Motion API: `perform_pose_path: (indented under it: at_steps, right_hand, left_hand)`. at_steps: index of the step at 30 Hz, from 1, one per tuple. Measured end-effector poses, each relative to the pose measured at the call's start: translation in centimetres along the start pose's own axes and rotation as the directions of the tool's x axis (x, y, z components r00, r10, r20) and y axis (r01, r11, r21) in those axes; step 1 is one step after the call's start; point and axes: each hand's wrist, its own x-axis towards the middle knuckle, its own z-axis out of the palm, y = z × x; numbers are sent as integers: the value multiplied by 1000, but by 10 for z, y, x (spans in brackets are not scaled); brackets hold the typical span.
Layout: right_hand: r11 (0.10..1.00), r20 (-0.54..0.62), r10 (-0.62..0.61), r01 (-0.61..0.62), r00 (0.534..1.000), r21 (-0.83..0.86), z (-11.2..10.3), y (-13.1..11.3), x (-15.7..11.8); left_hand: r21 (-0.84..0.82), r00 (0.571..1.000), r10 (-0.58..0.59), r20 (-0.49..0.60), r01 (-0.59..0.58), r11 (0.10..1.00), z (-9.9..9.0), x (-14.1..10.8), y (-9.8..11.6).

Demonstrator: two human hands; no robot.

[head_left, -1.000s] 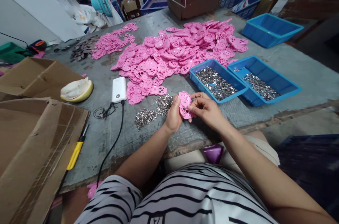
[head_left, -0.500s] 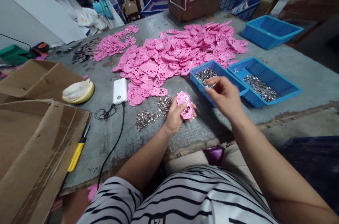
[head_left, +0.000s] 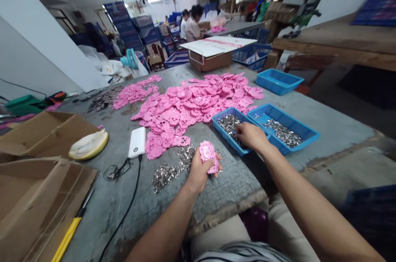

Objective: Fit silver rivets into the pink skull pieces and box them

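Observation:
My left hand (head_left: 198,169) is closed around a pink plastic plate (head_left: 208,155) with holes and raised shapes, its thumb across the lower part. My right hand (head_left: 251,135) reaches into the nearer blue tray (head_left: 225,135), its fingertips down among small shiny metal pieces (head_left: 229,123). Those fingers are bent together, and whatever they pinch is hidden. Beside the left hand lie two small heaps of metal pieces (head_left: 165,176) on the table. A large pile of similar pink plates (head_left: 192,103) spreads just beyond both hands.
A second blue tray (head_left: 300,146) with metal pieces adjoins the first; another blue tray (head_left: 278,82) stands farther back. At left are a white power bank (head_left: 137,142) with a cable, a fruit rind (head_left: 89,145), cardboard boxes (head_left: 37,196) and a yellow-handled tool (head_left: 67,237). People (head_left: 193,27) sit beyond.
My right hand has gone from above the tray's edge down into the metal pieces. The left hand still holds the pink plate. The view has tilted up, showing more of the room.

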Motion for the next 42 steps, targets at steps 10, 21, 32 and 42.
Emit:
perform_pose_path:
  at_steps: [10,21,32,42]
  right_hand:
    - [987,-142,20,3,990,159,2,8,-3]
    - [612,-453,-380,587,806,530,27,-23,-59]
    - [548,-483,-416,636,771,543,36,-40,-77]
    - [379,-234,-90,250,968,891,50,-54,-78]
  left_hand:
    - [-7,1000,-3,-13,3,1000,1,0,0]
    - [-116,1000,-5,24,8,993,0,0,0]
    - [-154,996,-78,46,85,984,-2,-2,1]
    - [-166,999,11,-30,-16,986,0,-1,3]
